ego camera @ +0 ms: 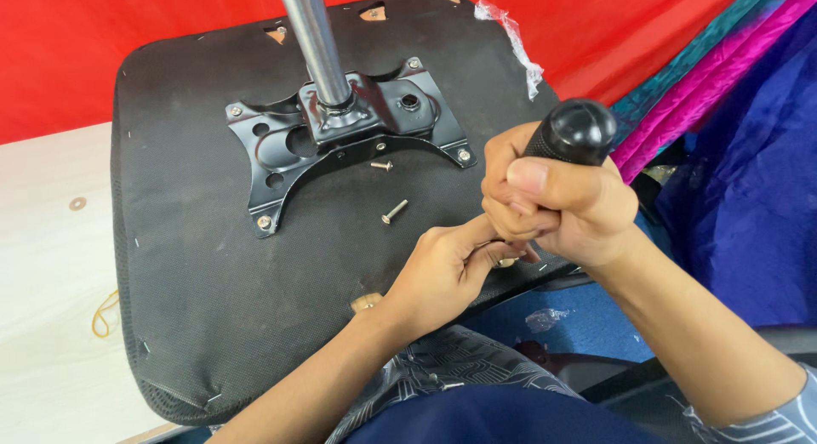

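Note:
An upturned chair seat [213, 265] covered in black fabric lies before me. A black metal mounting plate [340, 125] is bolted to it, and a chrome post [317, 40] rises from the plate. My right hand [562, 210] is wrapped around the black handle of a screwdriver [574, 131], held upright at the seat's right edge. Just below it, my left hand [442, 270] pinches something small at the tool's tip; the tip and the piece are hidden by my fingers. Two loose screws [394, 211] [382, 165] lie on the fabric near the plate.
The seat rests on a pale wooden board [51, 265] with a rubber band [104, 312] on it. Red cloth [128, 27] lies behind. Pink, teal and blue fabric [740, 129] is at the right. A crumpled clear plastic bag [515, 40] sits at the seat's far edge.

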